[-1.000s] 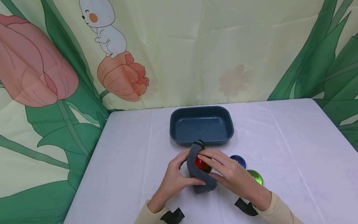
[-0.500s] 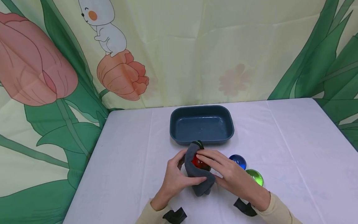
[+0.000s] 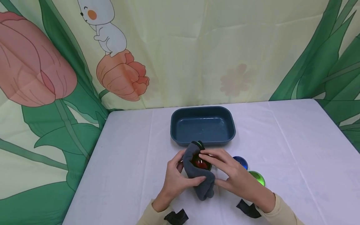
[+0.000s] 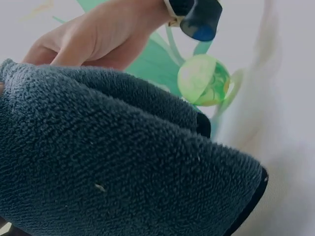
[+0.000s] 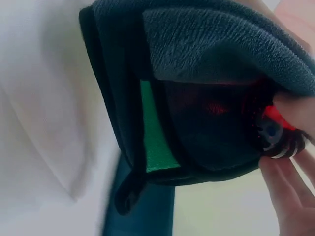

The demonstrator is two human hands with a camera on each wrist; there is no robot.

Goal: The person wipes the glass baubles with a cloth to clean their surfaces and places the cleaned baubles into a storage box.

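A dark grey towel (image 3: pixel 206 187) is folded partly round a shiny red ball (image 3: pixel 201 163) in front of the tray. My left hand (image 3: pixel 180 176) grips the towel from the left, thumb across its near side. On the other side my right hand (image 3: pixel 230 170) holds the ball, fingertips over its top. The right wrist view shows that ball (image 5: pixel 278 120) between thumb and fingers inside the towel's fold, where a green patch (image 5: pixel 155 132) also shows. Towel (image 4: pixel 128 152) fills much of the left wrist view and hides most of the left hand.
A dark blue rectangular tray (image 3: pixel 202 126) stands just behind the hands. Right of the right hand, a clear blue ball (image 3: pixel 242 161) and a clear green ball (image 3: pixel 258 177) lie on the white tablecloth (image 3: pixel 132 150), partly hidden by that hand. A printed curtain (image 3: pixel 180 62) hangs behind.
Towel and left hand have shifted slightly left. The towel's near end hangs lower and curls more round the red ball, which now looks darker.
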